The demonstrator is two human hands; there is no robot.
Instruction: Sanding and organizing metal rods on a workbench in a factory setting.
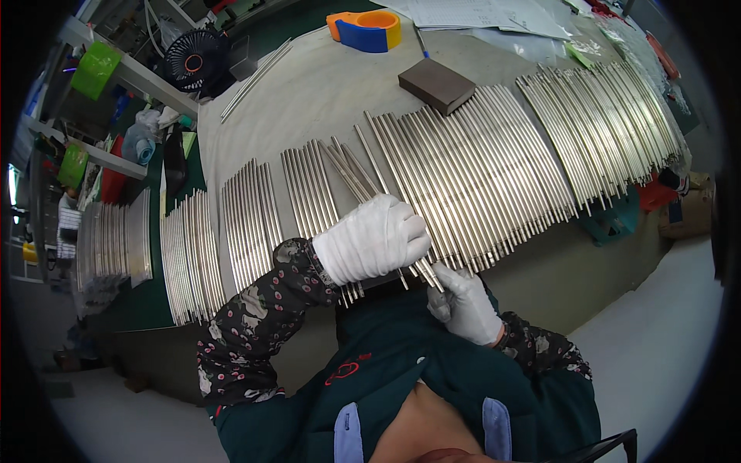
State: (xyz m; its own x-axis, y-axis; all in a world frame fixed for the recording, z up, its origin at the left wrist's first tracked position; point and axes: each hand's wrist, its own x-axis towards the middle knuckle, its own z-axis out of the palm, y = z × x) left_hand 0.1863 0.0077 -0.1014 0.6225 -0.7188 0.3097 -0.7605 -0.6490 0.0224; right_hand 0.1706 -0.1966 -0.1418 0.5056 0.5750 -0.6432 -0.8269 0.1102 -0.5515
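Observation:
Both my hands wear white gloves. My left hand point(374, 238) is closed over a small bundle of thin shiny metal rods point(349, 171) that slant up and left from the near table edge. My right hand point(465, 305) sits just below the table edge and pinches the near ends of those same rods. Long rows of similar metal rods point(478, 174) lie side by side across the pale table point(309, 92), on both sides of my hands.
A dark sanding block point(436, 83) rests on the rods at the back. Behind it lie an orange and blue tape dispenser point(367, 29) and papers point(478, 14). A small black fan point(193, 60) and cluttered shelves stand at the far left. More rods point(189, 258) lie left.

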